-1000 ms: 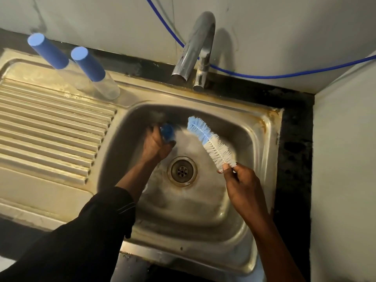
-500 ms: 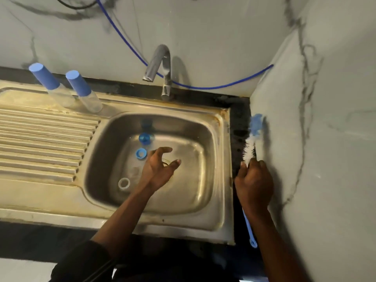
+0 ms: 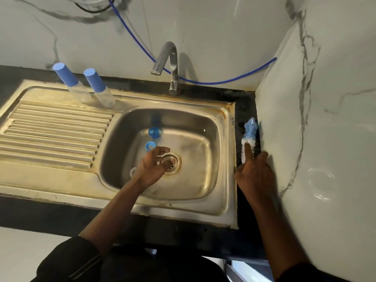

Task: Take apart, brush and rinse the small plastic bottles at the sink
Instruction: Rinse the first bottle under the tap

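Two small clear bottles with tall blue caps, one [image 3: 70, 82] left of the other [image 3: 99, 88], stand at the back of the drainboard. Loose bottle parts lie in the sink basin [image 3: 211, 127]: a blue cap [image 3: 155, 132], a smaller blue piece [image 3: 150, 145] and a pale ring [image 3: 132, 171]. My left hand [image 3: 154, 165] hovers over the drain [image 3: 176, 159], fingers loosely curled, holding nothing. The blue and white bottle brush [image 3: 249, 133] lies on the dark counter strip to the right of the sink. My right hand [image 3: 254, 174] is spread beside it, with the index finger resting on the bristles.
The chrome tap [image 3: 166, 58] arches over the back of the basin, with no water visible. A blue hose [image 3: 203, 81] runs along the marble wall behind it. The ribbed drainboard [image 3: 50, 135] lies to the left. A marble side wall [image 3: 315, 139] closes in on the right.
My right hand carried the brush out of the basin, laid it on the right counter strip and released its grip. My left hand let the blue cap go in the sink.
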